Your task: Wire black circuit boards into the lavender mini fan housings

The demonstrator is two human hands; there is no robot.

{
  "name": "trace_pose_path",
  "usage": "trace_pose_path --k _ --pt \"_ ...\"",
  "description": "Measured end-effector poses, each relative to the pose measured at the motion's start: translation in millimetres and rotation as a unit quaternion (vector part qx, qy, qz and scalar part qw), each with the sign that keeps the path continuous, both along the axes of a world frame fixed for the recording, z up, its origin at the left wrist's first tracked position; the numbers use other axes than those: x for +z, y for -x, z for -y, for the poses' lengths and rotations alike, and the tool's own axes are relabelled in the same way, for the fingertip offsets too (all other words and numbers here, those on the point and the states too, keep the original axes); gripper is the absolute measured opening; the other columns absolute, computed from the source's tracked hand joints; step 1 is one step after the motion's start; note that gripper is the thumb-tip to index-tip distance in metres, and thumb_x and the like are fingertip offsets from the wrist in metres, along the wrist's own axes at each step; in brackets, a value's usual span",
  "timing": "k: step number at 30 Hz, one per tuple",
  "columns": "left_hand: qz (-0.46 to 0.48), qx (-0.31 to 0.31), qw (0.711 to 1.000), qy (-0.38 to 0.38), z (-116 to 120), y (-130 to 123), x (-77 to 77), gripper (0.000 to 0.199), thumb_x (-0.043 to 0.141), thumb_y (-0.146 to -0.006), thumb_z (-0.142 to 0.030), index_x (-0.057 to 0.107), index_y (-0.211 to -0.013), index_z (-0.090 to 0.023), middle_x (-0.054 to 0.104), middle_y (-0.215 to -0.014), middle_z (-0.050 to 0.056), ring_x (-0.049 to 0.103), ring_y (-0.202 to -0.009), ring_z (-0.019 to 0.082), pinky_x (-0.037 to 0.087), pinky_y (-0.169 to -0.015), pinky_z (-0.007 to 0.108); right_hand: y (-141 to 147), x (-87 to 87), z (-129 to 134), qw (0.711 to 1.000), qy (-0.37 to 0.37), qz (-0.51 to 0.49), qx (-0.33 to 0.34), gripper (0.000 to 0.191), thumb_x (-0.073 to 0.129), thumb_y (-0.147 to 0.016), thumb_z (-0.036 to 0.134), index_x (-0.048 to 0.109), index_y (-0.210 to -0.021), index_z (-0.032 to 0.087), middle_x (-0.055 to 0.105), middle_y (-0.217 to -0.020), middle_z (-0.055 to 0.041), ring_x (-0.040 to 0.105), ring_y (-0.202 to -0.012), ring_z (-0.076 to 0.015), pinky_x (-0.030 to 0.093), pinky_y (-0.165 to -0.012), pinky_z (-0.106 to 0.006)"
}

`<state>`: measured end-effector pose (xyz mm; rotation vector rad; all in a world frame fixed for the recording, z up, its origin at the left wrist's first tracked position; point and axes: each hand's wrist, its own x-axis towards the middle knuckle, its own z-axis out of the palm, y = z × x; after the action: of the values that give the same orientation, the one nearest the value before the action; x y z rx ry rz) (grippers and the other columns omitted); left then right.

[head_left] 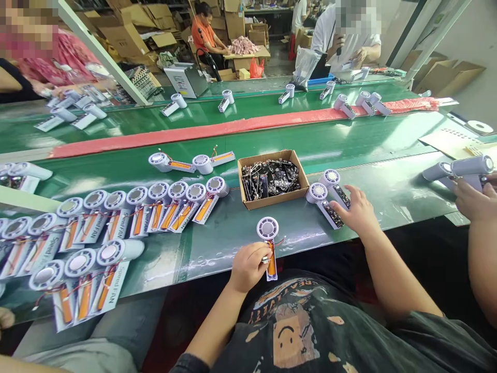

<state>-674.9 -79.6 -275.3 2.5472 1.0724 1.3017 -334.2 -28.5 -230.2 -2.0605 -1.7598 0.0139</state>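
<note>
My left hand is closed at the handle of a pale lilac handheld fan, near the table's front edge. The fan's casing is open, showing an orange strip-shaped battery and thin red wires. A small shiny piece, too small to name, shows at my left fingertips. My right hand has its fingers apart beside two fans with exposed black circuit boards, the nearer fan and the farther fan. Its fingertips reach their handles; whether they touch, I cannot tell. Behind the fans stands a cardboard box full of small circuit boards.
Many open fans with orange batteries lie in rows at left. A green conveyor belt with a red strip runs behind, carrying more fans. A co-worker's hand holds a fan at right. Other people work across the belt.
</note>
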Motion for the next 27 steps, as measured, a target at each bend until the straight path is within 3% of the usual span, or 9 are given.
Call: trace_pose_path --k 3,8,12,14,17,20,27 --pt "-0.007 -0.004 1.0 -0.002 1 1 -1.1 0.007 0.054 -0.091 -0.017 0.06 -0.092 -0.021 0.074 -0.087 0.006 0.071 -0.078 0.018 0.054 -0.067 0.028 -12 -4.8 3 0.999 -0.033 -0.003 0.02 0.053 0.044 -0.093 0.051 0.053 -0.132 0.017 0.058 -0.131 -0.0169 0.061 -0.111 -0.0317 0.052 -0.09 -0.047" --pt "-0.011 -0.006 1.0 -0.006 1 1 0.0 0.006 0.054 -0.091 -0.019 0.06 -0.091 -0.021 0.074 -0.086 0.006 0.071 -0.076 0.018 0.053 -0.066 0.028 -16 -23.1 16 0.998 -0.043 0.033 0.039 0.048 0.044 -0.094 0.045 0.06 -0.129 0.016 0.065 -0.123 -0.0147 0.063 -0.11 -0.031 0.053 -0.092 -0.045" --pt "-0.011 -0.005 1.0 -0.008 0 0 0.9 0.007 0.054 -0.091 -0.017 0.06 -0.09 -0.02 0.074 -0.085 0.005 0.071 -0.076 0.018 0.053 -0.066 0.028 -17 -17.2 18 0.998 -0.015 0.059 0.027 0.047 0.042 -0.096 0.048 0.063 -0.127 0.02 0.063 -0.128 -0.0128 0.063 -0.111 -0.0314 0.053 -0.092 -0.046" --pt "-0.011 -0.005 1.0 -0.013 0 0 1.2 0.008 0.053 -0.092 -0.017 0.06 -0.09 -0.02 0.074 -0.086 0.006 0.071 -0.078 0.018 0.054 -0.066 0.028 -16 -10.3 17 0.998 -0.005 0.068 0.012 0.05 0.04 -0.097 0.05 0.058 -0.133 0.021 0.054 -0.141 -0.0134 0.059 -0.119 -0.0328 0.052 -0.092 -0.047" --pt "-0.009 -0.009 1.0 -0.02 0 0 2.0 0.008 0.053 -0.092 -0.018 0.06 -0.09 -0.02 0.074 -0.085 0.006 0.071 -0.078 0.018 0.054 -0.066 0.028 -6 -3.3 14 0.997 0.006 0.073 -0.003 0.071 0.047 -0.092 0.056 0.036 -0.15 0.016 0.043 -0.151 -0.0184 0.051 -0.13 -0.0359 0.05 -0.096 -0.051" --pt "-0.011 -0.003 1.0 -0.022 1 0 2.6 0.008 0.052 -0.093 -0.019 0.06 -0.09 -0.021 0.074 -0.086 0.006 0.072 -0.078 0.018 0.054 -0.066 0.028 9 -1.2 9 0.996 0.05 0.074 0.003 0.09 0.058 -0.083 0.057 0.024 -0.153 0.013 0.049 -0.144 -0.0213 0.054 -0.124 -0.0382 0.049 -0.094 -0.052" --pt "-0.013 -0.002 1.0 -0.018 2 1 0.2 0.008 0.053 -0.092 -0.019 0.061 -0.091 -0.021 0.074 -0.085 0.006 0.071 -0.076 0.018 0.053 -0.066 0.028 15 -7.5 3 0.994 0.059 0.091 -0.035 0.089 0.059 -0.082 0.05 0.022 -0.152 0.01 0.061 -0.127 -0.0222 0.062 -0.108 -0.0387 0.05 -0.084 -0.048"
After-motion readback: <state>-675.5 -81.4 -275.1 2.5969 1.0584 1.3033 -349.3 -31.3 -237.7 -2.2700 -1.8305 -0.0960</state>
